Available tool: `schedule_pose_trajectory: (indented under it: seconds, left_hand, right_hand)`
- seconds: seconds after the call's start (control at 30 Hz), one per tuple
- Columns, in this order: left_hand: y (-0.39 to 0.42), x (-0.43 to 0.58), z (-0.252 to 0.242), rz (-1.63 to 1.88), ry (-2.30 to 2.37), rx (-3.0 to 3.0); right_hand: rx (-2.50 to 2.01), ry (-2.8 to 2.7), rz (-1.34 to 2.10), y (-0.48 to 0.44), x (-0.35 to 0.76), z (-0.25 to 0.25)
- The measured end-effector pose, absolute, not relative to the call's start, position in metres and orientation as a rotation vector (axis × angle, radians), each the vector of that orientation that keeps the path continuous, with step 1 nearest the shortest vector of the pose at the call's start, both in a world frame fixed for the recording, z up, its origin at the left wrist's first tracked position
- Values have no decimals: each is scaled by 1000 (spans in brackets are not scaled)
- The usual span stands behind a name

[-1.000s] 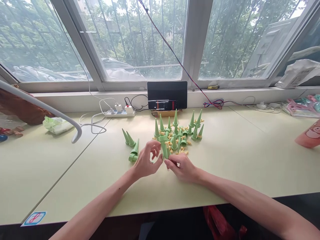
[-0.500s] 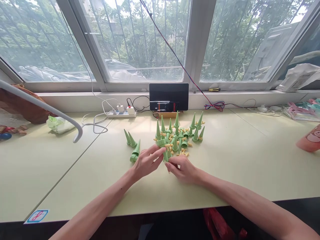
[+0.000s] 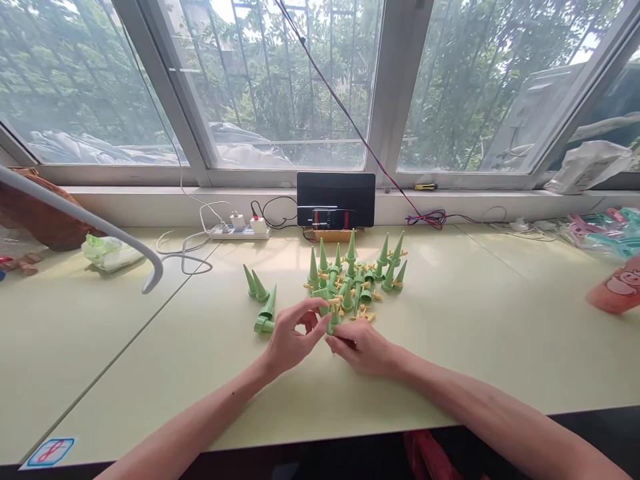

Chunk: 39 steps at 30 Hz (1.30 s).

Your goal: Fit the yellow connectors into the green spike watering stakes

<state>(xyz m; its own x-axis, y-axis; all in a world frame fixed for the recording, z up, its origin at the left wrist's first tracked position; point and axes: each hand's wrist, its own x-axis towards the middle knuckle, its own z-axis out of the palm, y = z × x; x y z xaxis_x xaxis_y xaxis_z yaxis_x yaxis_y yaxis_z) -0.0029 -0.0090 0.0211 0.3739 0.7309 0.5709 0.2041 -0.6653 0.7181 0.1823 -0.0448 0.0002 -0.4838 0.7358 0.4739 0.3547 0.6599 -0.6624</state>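
Table [image 3: 450,373]: pale green. Both arms reach in over its near edge.
Left hand [image 3: 290,341]: the thumb and first finger pinch shut on the cone from its 9 o'clock side. The other fingers curl under.
Right hand [image 3: 364,348]: the fingers are folded tight on the low end of the cone, at its 4 o'clock.
Cone [image 3: 332,321]: small and green, held between the two hands just over the table. Which way its point goes is hard to tell.
Change: a second ago the left fingers were spread wide and off the cone. Now they have closed on it, and the cone sits lower and nearer. Both hands work on this one cone.
Pile [image 3: 350,277]: more green cones with yellow bits, at 12 o'clock, just past the hands.
Three cones [image 3: 261,297]: at 10 o'clock, apart from the pile.
Screen [image 3: 336,197]: black, far off at 12 o'clock, under the window [image 3: 280,80].
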Motion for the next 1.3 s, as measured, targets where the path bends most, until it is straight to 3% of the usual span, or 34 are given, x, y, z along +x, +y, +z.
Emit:
schedule_pose_trajectory:
  seconds: [0.4, 0.67, 0.93, 1.13, 1.3]
  left_hand:
    - [-16, -7, 24, 1515, 794, 2324]
    - [-18, -4, 24, 1537, 726, 2336]
    - [-17, -4, 22, 1631, 861, 2237]
    - [-15, 0, 21, 1294, 1002, 2232]
    - [-8, -1, 11, 996, 1058, 2329]
  right_hand:
    - [-1141, -1778, 478, -26, 196, -4]
    - [-1054, -1971, 494, -20, 189, -9]
    - [-925, -1782, 200, -26, 200, 10]
    - [-1083, -1618, 11, -15, 234, 31]
    - [-1280, -1910, 101, -1, 266, 42]
